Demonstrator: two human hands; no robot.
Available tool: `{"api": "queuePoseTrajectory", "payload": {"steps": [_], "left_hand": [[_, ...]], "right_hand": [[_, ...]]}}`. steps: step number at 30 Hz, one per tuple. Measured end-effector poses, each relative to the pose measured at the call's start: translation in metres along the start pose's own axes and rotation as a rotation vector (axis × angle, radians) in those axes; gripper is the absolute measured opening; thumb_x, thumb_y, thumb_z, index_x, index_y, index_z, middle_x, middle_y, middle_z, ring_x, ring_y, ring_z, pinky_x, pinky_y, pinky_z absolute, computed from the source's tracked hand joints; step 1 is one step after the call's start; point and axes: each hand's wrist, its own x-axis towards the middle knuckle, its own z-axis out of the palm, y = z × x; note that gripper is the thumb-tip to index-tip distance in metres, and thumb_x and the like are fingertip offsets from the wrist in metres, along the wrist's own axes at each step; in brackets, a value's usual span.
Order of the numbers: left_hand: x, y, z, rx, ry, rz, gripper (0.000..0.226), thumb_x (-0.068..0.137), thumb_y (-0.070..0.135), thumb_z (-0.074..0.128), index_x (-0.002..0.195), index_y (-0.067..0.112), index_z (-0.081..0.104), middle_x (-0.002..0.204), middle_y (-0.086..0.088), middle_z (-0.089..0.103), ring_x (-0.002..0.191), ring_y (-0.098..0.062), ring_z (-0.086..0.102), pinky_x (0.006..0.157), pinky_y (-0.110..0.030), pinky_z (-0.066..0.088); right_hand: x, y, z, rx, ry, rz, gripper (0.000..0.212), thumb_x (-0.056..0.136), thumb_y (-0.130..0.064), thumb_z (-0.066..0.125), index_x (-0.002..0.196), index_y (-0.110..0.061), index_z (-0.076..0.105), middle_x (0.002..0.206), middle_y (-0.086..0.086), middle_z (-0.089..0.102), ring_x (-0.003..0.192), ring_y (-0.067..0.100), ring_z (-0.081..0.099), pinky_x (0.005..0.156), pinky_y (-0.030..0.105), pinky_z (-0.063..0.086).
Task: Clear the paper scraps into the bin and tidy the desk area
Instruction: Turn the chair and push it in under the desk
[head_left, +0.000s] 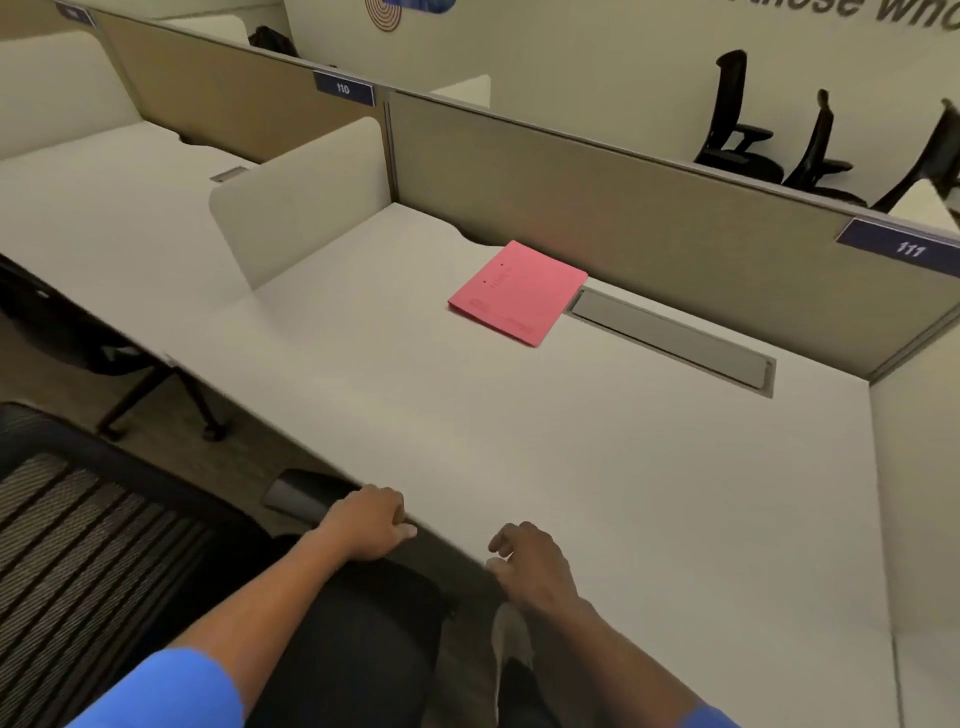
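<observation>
A pink paper folder (517, 292) lies flat at the back of the white desk (597, 467), next to the partition. My left hand (371, 522) sits at the desk's front edge, its fingers curled over the edge. Just to its right, my right hand (532, 564) rests at the same edge with its fingers loosely bent and nothing in it. No paper scraps or bin show in the head view.
A grey cable tray lid (670, 340) is set into the desk behind the folder. A mesh office chair (78, 530) stands at my left, below the desk edge. A low white divider (301, 208) separates the neighbouring desk. Black chairs (748, 135) stand beyond the partition.
</observation>
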Motion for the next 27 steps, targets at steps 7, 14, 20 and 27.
{"api": "queuePoseTrajectory", "payload": {"steps": [7, 14, 20, 27], "left_hand": [[-0.093, -0.029, 0.101, -0.082, -0.071, -0.034, 0.021, 0.093, 0.056, 0.068, 0.098, 0.036, 0.063, 0.094, 0.011, 0.065, 0.084, -0.007, 0.063, 0.075, -0.032, 0.053], [-0.164, -0.046, 0.184, -0.178, -0.167, -0.121, 0.024, 0.094, 0.053, 0.069, 0.101, 0.030, 0.069, 0.097, 0.007, 0.071, 0.090, -0.011, 0.070, 0.089, -0.040, 0.062], [-0.215, -0.041, 0.232, -0.257, -0.144, -0.181, 0.025, 0.093, 0.054, 0.069, 0.095, 0.028, 0.069, 0.096, 0.007, 0.070, 0.089, -0.013, 0.069, 0.087, -0.041, 0.061], [-0.269, -0.024, 0.282, -0.323, -0.065, -0.268, 0.030, 0.089, 0.058, 0.069, 0.097, 0.029, 0.070, 0.105, 0.003, 0.072, 0.096, -0.021, 0.070, 0.090, -0.043, 0.061]], "right_hand": [[-0.095, 0.007, 0.045, -0.008, -0.143, -0.040, 0.010, 0.091, -0.037, 0.073, 0.100, -0.038, 0.070, 0.086, -0.019, 0.065, 0.075, -0.008, 0.057, 0.065, 0.012, 0.039], [-0.149, 0.012, 0.077, -0.086, -0.326, -0.061, 0.017, 0.094, -0.035, 0.071, 0.110, -0.031, 0.071, 0.113, -0.007, 0.072, 0.104, 0.012, 0.069, 0.095, 0.039, 0.060], [-0.189, 0.024, 0.101, -0.184, -0.392, -0.111, 0.018, 0.091, -0.039, 0.069, 0.108, -0.032, 0.070, 0.113, -0.005, 0.074, 0.105, 0.017, 0.070, 0.088, 0.036, 0.057], [-0.237, 0.037, 0.123, -0.217, -0.441, -0.140, 0.016, 0.089, -0.040, 0.069, 0.104, -0.035, 0.068, 0.108, -0.007, 0.071, 0.099, 0.017, 0.067, 0.081, 0.033, 0.054]]}}
